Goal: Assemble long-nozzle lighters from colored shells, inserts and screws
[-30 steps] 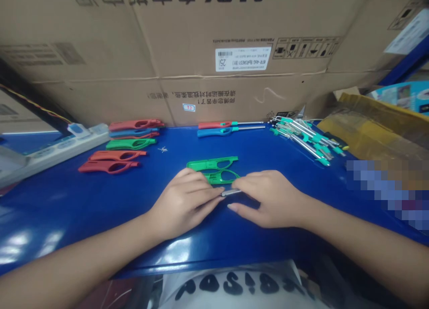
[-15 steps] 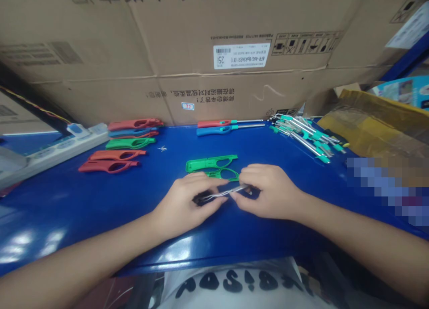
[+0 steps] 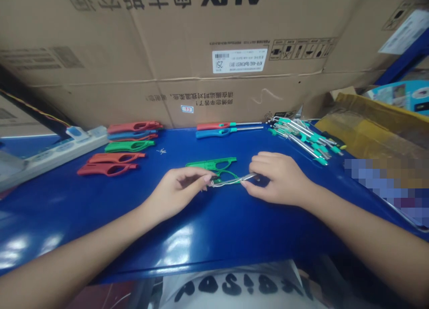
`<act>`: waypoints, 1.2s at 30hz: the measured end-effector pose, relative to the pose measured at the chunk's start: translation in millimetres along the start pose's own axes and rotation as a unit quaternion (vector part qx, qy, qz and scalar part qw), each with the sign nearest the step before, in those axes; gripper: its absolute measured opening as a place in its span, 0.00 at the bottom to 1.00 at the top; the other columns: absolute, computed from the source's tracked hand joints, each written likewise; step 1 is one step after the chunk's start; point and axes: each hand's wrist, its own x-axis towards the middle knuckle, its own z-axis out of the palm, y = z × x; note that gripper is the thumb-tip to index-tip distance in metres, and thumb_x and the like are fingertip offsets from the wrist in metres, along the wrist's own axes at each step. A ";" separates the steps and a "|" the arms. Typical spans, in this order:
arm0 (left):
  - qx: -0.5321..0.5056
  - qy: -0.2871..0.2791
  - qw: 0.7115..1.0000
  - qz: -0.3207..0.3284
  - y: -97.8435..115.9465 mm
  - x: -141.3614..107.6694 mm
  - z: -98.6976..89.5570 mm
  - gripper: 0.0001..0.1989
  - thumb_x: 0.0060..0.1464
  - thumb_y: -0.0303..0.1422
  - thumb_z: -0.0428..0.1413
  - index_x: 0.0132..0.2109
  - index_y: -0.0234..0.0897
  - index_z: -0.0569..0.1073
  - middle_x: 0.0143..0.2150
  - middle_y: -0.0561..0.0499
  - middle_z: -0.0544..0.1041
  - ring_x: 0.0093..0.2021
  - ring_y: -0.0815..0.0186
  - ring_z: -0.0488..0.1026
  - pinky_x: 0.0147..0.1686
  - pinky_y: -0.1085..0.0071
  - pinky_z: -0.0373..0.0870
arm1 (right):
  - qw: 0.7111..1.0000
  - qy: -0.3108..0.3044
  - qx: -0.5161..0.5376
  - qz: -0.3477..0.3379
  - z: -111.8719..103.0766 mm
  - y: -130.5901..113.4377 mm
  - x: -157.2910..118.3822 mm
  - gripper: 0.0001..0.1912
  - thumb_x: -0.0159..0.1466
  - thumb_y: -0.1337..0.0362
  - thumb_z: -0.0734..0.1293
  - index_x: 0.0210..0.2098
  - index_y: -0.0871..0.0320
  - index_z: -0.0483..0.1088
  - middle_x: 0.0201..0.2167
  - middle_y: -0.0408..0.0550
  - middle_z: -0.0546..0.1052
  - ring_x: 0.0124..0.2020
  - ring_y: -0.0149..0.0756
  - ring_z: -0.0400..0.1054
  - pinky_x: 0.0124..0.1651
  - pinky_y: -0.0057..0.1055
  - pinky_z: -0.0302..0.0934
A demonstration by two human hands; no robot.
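My right hand grips a thin metal lighter tube between thumb and fingers. Thin white wire runs along the tube toward my left hand. The left thumb and forefinger pinch a small black part at the wire's end. Just beyond my fingers lie the green lighter handle halves, opened with their inner side up. Part of the nearer half is covered by my left hand and the tube.
Red, blue and green lighter handles lie at the left beside a white power strip. Two assembled lighters rest at the back. Several metal tubes with teal parts are piled at the right. A cardboard box stands behind.
My hands have moved apart, the right one slightly up and right. The left fingers have shifted from around the wire to pinching its black end, showing more of the tube and wire.
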 end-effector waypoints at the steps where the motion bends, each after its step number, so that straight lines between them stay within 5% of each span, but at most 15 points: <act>1: 0.026 0.004 0.999 0.020 -1.1 -0.3 -0.8 0.11 0.63 0.37 0.60 0.44 0.35 0.82 0.38 0.48 0.85 0.34 0.63 0.82 0.37 0.69 0.81 | 1.000 -0.022 0.003 0.006 0.2 0.8 0.0 0.19 0.66 0.54 0.65 0.23 0.57 0.61 0.21 0.42 0.67 0.27 0.32 0.59 0.31 0.31 0.49; 6: 0.198 -0.043 0.959 0.199 -6.6 -0.6 -5.7 0.12 0.65 0.29 0.57 0.53 0.37 0.80 0.44 0.46 0.84 0.43 0.63 0.81 0.45 0.67 0.79 | 0.992 -0.116 0.026 0.048 2.7 2.1 -0.6 0.17 0.66 0.54 0.66 0.25 0.57 0.65 0.24 0.43 0.72 0.30 0.33 0.64 0.31 0.29 0.47; 9: 0.233 -0.056 0.940 0.242 -10.9 0.7 -6.8 0.13 0.65 0.27 0.56 0.55 0.37 0.78 0.44 0.46 0.83 0.43 0.63 0.80 0.46 0.67 0.79 | 0.987 -0.130 0.043 0.085 4.5 1.9 -0.1 0.14 0.66 0.54 0.66 0.30 0.56 0.68 0.26 0.43 0.73 0.29 0.32 0.64 0.30 0.28 0.46; 36: 0.215 0.000 0.959 0.184 -22.3 6.5 -7.3 0.09 0.65 0.32 0.57 0.49 0.38 0.81 0.41 0.47 0.82 0.41 0.64 0.79 0.43 0.68 0.77 | 0.978 -0.146 0.148 0.009 0.6 21.9 -3.3 0.11 0.74 0.62 0.58 0.44 0.56 0.71 0.41 0.50 0.76 0.43 0.39 0.69 0.45 0.36 0.63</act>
